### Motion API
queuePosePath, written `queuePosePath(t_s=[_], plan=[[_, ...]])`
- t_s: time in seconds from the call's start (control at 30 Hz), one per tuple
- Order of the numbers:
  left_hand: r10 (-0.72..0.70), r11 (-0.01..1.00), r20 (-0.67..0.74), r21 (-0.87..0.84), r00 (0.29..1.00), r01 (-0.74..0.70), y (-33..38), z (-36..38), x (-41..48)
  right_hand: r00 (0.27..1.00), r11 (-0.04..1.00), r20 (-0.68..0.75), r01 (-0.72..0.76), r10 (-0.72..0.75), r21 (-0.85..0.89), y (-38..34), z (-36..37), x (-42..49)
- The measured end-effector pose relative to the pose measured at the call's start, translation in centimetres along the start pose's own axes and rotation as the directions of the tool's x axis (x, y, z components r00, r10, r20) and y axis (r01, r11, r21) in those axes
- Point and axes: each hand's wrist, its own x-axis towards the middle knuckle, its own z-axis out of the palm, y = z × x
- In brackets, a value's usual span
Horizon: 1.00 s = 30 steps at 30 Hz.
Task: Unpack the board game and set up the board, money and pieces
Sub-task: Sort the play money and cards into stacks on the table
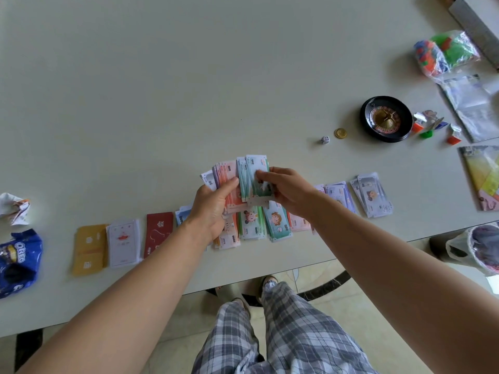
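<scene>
Pale counter (162, 90), game half laid out: a person standing at its near edge sorts play money by colour.

Seen from the head camera, the left hand (213, 209) grips a fanned wad of banknotes (229, 174) just above the counter, while the right hand (286, 190) pinches green notes at the fan's top edge. Sorted piles lie beneath and beside the hands, among them green piles (278, 222) and lilac-grey piles (374, 195). Three card decks (124, 242) sit in a row to the left. A roulette wheel (386, 118), die (325, 139), coin (340, 133) and standing pawns (429, 125) are out. By my reckoning the money is well along, though the wad needs dividing. What looks like the folded board (483, 176) is not yet opened, and a bag of plastic pieces (445, 52) is yet to be emptied.
</scene>
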Motion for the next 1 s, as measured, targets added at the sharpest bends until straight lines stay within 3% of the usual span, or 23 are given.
queuePosePath(t_s=[0.1, 0.23, 0.47, 0.57, 0.67, 0.7, 0.73, 0.77, 0.83, 0.87, 0.93, 1.0], plan=[[-0.028, 0.999, 0.005, -0.019, 1.000, 0.028, 0.3, 0.2, 0.4, 0.999, 0.995, 0.022, -0.027, 0.025, 0.098, -0.1, -0.6, 0.3], [-0.070, 0.997, -0.043, -0.020, 0.997, 0.069, 0.9, 0.8, 1.1, 0.999, 0.994, 0.002, -0.036, 0.036, 0.103, -0.5, -1.1, 0.8], [0.020, 0.997, -0.092, 0.070, 0.996, -0.014, 1.1, 2.7, 1.5, 0.996, 0.995, 0.070, -0.056, 0.050, 0.081, -1.5, -1.5, 1.6], [0.032, 0.995, -0.126, 0.100, 0.991, -0.019, 1.3, 3.0, 1.7, 0.995, 0.999, 0.092, -0.044, 0.042, 0.026, -1.9, -1.8, 1.6], [0.084, 0.990, -0.166, 0.129, 0.983, -0.062, 1.4, 3.0, 2.4, 0.991, 0.970, -0.072, 0.096, -0.115, -0.223, -2.9, -2.2, 2.2], [0.106, 0.987, -0.193, 0.142, 0.976, -0.079, 1.4, 2.9, 2.7, 0.962, 0.893, -0.120, 0.175, -0.244, -0.414, -3.2, -2.5, 2.5], [0.133, 0.982, -0.221, 0.164, 0.966, -0.098, 1.4, 2.8, 3.1, 0.905, 0.738, -0.115, 0.255, -0.410, -0.624, -3.3, -2.8, 2.9], [0.164, 0.974, -0.242, 0.195, 0.956, -0.117, 1.4, 2.8, 3.4, 0.816, 0.515, -0.047, 0.318, -0.576, -0.796, -3.4, -3.1, 3.3], [0.234, 0.949, -0.254, 0.269, 0.938, -0.164, 1.4, 3.2, 3.9, 0.642, 0.065, 0.189, 0.350, -0.743, -0.935, -3.3, -3.5, 4.2], [0.262, 0.939, -0.248, 0.289, 0.933, -0.187, 1.4, 3.4, 4.2, 0.597, -0.079, 0.286, 0.348, -0.749, -0.934, -3.1, -3.6, 4.5], [0.279, 0.932, -0.219, 0.296, 0.935, -0.209, 1.4, 4.1, 4.7, 0.574, -0.195, 0.367, 0.340, -0.732, -0.920, -2.7, -3.6, 5.2], [0.263, 0.934, -0.177, 0.292, 0.948, -0.205, 1.1, 4.7, 5.1, 0.590, -0.193, 0.364, 0.334, -0.720, -0.923, -2.2, -3.6, 5.7]])
